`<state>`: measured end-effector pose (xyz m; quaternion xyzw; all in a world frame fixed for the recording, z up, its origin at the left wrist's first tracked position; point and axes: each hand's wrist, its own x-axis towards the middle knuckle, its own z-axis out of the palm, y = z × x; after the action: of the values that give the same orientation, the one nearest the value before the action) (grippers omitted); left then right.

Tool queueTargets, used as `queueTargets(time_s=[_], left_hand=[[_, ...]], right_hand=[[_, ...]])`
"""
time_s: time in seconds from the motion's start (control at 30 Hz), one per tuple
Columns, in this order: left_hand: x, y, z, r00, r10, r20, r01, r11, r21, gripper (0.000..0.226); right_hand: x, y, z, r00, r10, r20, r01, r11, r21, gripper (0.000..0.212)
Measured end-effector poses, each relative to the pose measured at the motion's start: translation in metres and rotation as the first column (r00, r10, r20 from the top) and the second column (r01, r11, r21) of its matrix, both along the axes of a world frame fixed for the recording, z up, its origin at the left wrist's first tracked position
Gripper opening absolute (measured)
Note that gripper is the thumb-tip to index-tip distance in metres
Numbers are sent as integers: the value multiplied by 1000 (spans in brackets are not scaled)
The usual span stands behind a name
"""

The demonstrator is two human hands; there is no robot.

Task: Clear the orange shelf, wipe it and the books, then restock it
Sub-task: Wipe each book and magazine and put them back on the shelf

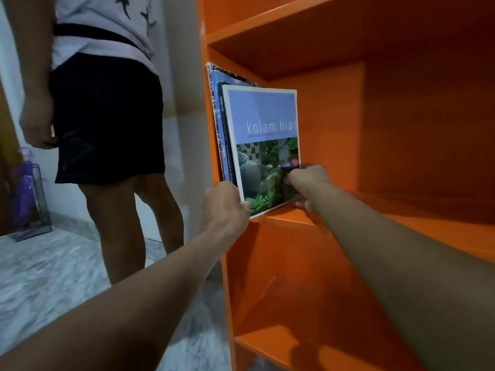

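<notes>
Head | left hand (pixel 225 204), right hand (pixel 308 180): fingers (pixel 290 180) grasping book (pixel 263 124) on orange shelf (pixel 401 210) | marbled floor (pixel 53 277), person (pixel 107 116) beside

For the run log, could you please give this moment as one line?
left hand: grips kolam hias book lower corner; right hand: grips its lower far edge; placement: standing against other books, orange shelf

Both arms are extended forward. Left hand (pixel 225 203): fingers curled, gripping the near lower corner of the book (pixel 263 124). Right hand (pixel 308 183): fingers curled round its far lower edge.
</notes>
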<state>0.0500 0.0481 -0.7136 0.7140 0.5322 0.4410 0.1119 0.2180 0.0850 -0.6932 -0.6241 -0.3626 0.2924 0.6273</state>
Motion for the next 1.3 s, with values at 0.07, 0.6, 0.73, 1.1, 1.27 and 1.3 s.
queueTargets(time_s=[0.07,0.6,0.73,1.1,1.27,1.3], left_hand=[[0,4,-2,1000,-1,-6,1,1000,12,17],[0,10,7,995,89,-34,-88,996,24,23],[-7,3,2,997,26,-69,-25,1000,8,24],[-26,-15,-4,980,-164,-114,164,986,-7,22],[-17,-43,-38,937,-309,-165,297,950,-95,25],[-14,-54,-50,918,-360,-169,340,931,-134,25]], right_hand=[[-9,-4,-4,1000,-15,11,15,1000,12,34],[-18,-7,-9,946,-59,318,71,997,-25,25],[-21,-16,-8,891,-50,452,90,994,-66,33],[-56,-84,2,705,-156,691,268,962,-57,25],[-66,-142,-19,594,-189,782,443,888,-122,26],[-68,-156,-27,587,-163,793,462,872,-163,25]])
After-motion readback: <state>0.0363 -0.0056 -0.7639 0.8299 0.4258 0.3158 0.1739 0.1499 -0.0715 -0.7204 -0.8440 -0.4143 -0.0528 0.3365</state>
